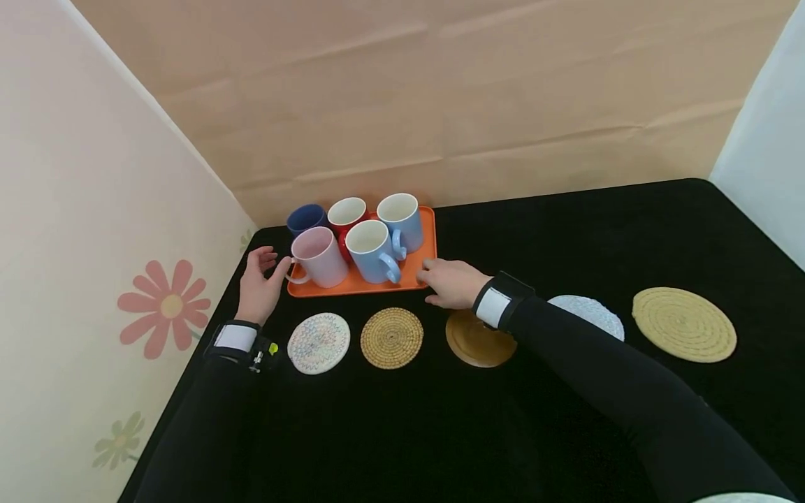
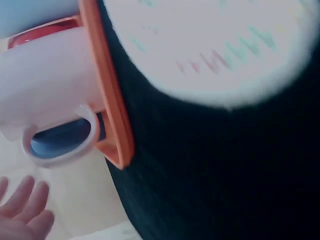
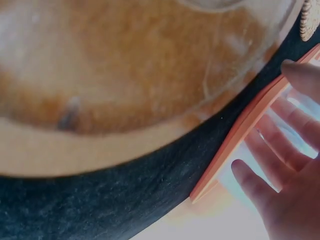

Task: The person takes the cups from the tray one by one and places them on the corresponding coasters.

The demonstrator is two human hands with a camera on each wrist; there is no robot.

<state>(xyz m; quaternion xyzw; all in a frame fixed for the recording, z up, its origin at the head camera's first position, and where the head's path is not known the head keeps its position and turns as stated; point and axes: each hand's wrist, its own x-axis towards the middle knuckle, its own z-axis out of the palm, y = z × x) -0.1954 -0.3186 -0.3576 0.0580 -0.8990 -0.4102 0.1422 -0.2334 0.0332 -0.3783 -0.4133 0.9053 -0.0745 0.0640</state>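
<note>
Mugs (image 1: 352, 241) are crowding the orange tray (image 1: 430, 241) at the table's back-left; I'm resting my right hand (image 1: 451, 282) open-fingered at its near corner, left hand (image 1: 259, 285) open beside the pink mug (image 1: 319, 257); they're probably ceramic, fragile, slick, so I'm favouring handles.

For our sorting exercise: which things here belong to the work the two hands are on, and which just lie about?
In the work:
- orange tray, with the right hand at its corner
- pink mug, the left hand beside its handle

Lying about:
- patterned white coaster
- woven coaster
- wooden coaster
- large straw mat
</note>
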